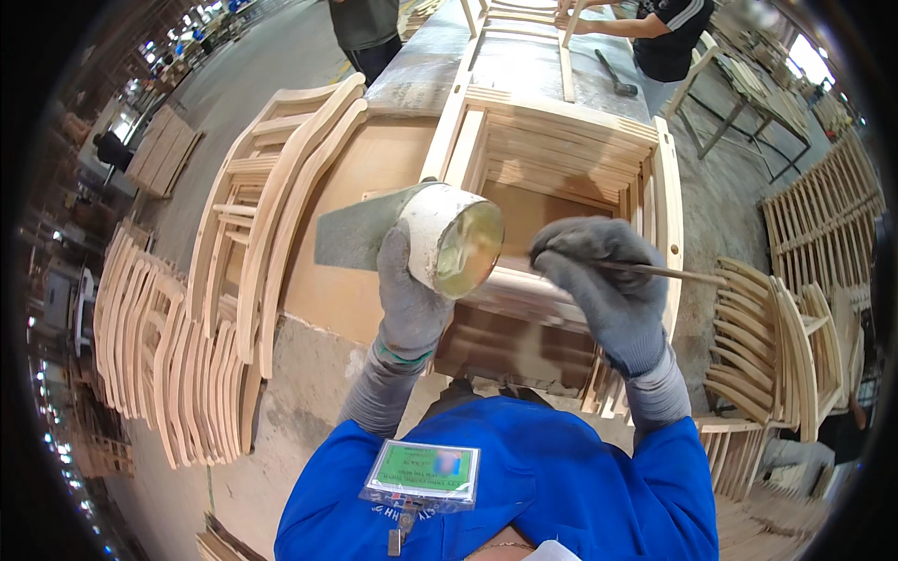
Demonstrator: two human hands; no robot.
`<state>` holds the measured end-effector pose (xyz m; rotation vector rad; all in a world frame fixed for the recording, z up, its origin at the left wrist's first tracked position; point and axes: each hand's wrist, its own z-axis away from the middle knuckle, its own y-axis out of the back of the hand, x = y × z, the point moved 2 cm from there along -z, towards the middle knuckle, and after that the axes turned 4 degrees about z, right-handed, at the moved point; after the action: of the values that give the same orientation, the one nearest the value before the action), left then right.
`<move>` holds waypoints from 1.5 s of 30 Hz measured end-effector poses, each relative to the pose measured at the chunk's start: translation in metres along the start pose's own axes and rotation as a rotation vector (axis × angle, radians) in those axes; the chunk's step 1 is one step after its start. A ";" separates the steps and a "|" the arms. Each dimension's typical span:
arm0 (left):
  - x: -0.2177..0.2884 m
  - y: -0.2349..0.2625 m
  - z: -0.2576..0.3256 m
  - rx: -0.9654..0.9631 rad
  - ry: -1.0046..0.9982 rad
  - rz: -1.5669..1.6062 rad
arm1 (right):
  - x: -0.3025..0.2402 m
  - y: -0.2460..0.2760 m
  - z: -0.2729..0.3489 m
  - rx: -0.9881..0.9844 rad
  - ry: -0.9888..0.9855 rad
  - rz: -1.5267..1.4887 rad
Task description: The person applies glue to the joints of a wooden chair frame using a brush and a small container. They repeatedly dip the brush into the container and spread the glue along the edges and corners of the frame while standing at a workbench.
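My left hand [407, 294], in a grey glove, holds a round white cup [452, 238] tipped on its side, with yellowish glue inside facing me. My right hand [603, 280], also gloved, grips a thin stick or brush handle [669, 273] that points to the right; its tip near the cup is hidden by my fingers. Both hands hover over a stack of pale wooden slatted frames [561, 159] lying on the workbench [374, 187].
Curved wooden chair parts [271, 215] lean at the bench's left, with more stacked on the floor [168, 355] and at the right [776, 346]. At the far end, another person's arm [608, 23] rests on a frame near a hammer [615, 75]. A second person [365, 28] stands beyond.
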<state>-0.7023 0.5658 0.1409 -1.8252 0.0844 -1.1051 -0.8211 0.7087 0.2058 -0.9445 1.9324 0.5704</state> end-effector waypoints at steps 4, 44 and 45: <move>-0.019 -0.011 0.002 0.007 -0.032 0.024 | 0.017 0.026 -0.007 -0.038 0.123 0.168; 0.001 0.088 -0.045 0.132 -0.742 -0.802 | 0.089 -0.072 -0.031 0.194 -0.484 -0.372; 0.001 0.087 -0.046 0.117 -0.732 -0.808 | 0.098 -0.070 -0.041 0.145 -0.517 -0.355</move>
<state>-0.7004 0.4873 0.0818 -2.0887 -1.2023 -0.8358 -0.8176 0.5997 0.1399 -0.9123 1.2917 0.4086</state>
